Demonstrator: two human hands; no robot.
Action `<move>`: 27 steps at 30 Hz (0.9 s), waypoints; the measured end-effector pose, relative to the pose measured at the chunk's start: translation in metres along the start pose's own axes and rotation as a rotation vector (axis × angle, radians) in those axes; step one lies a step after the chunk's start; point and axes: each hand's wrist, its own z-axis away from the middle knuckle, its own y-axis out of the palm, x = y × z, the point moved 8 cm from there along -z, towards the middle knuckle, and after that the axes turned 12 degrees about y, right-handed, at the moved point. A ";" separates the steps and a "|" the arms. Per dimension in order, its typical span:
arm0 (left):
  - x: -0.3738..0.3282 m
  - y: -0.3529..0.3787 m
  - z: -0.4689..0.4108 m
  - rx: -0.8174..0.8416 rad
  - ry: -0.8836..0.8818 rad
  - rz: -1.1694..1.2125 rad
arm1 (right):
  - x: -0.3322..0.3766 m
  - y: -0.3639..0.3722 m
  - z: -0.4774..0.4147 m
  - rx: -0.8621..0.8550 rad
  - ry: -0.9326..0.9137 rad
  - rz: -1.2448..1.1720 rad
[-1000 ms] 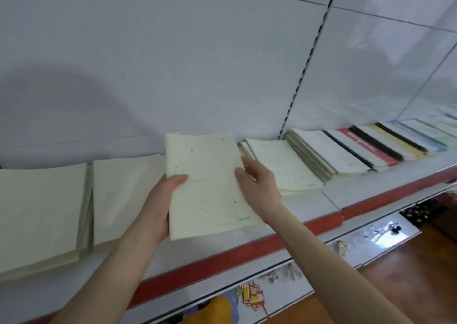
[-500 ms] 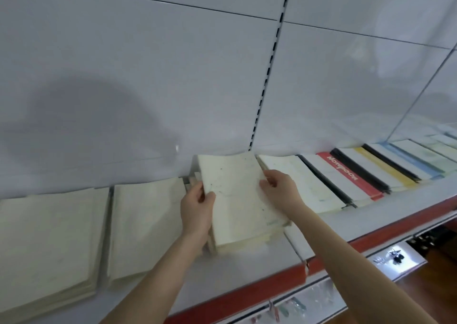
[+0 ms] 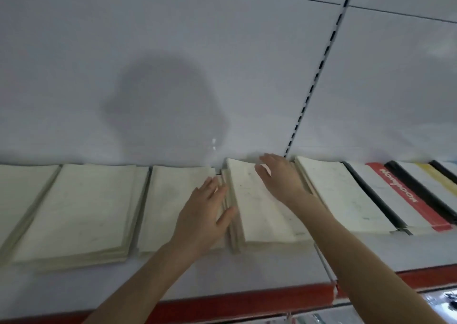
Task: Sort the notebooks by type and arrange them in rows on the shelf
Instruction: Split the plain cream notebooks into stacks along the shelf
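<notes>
White metal shelf with a red front lip, pale panelled wall behind, split by a slotted rail. Just left of the rail's foot, a pile of cream notebooks, lying flat in a row of like piles. Left hand flat against the side of the pile away from the rail, fingers straight and close together, thumb angled toward the cover, pinching nothing. Right hand laid over the back corner nearest the rail, fingers straight and spread, gripping nothing. Further left of the rail, a neighbouring cream pile; right of the rail, one more cream pile, then a red-spined notebook among black and yellow spines.

Seemingly the squaring-up stage: pile down on the shelf, but fanned along the edge under the left hand. To finish well: push evenly from both sides, nudge stray edges flush, keep the top palm light to avoid buckling thin covers, hold a narrow gap from the neighbouring cream pile, and line the front edge up with the row.
</notes>
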 end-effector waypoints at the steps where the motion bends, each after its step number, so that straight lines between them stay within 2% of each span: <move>1: 0.008 -0.007 0.011 0.047 -0.010 -0.094 | 0.016 0.003 -0.004 0.000 -0.030 0.007; 5: 0.049 -0.063 0.063 0.022 -0.102 -0.283 | 0.096 0.030 -0.004 0.034 -0.168 0.030; 9: 0.101 -0.116 0.132 0.012 -0.238 -0.318 | 0.192 0.065 0.020 0.068 -0.300 0.046; 15: 0.166 -0.200 0.247 -0.038 -0.304 -0.430 | 0.341 0.123 0.091 0.097 -0.423 0.010; 19: 0.201 -0.239 0.315 -0.056 -0.338 -0.409 | 0.424 0.176 0.149 0.231 -0.521 -0.005; 22: 0.222 -0.254 0.349 -0.062 -0.375 -0.321 | 0.452 0.213 0.178 0.329 -0.534 0.114; 27: 0.235 -0.263 0.374 -0.071 -0.368 -0.320 | 0.454 0.230 0.188 0.297 -0.526 0.246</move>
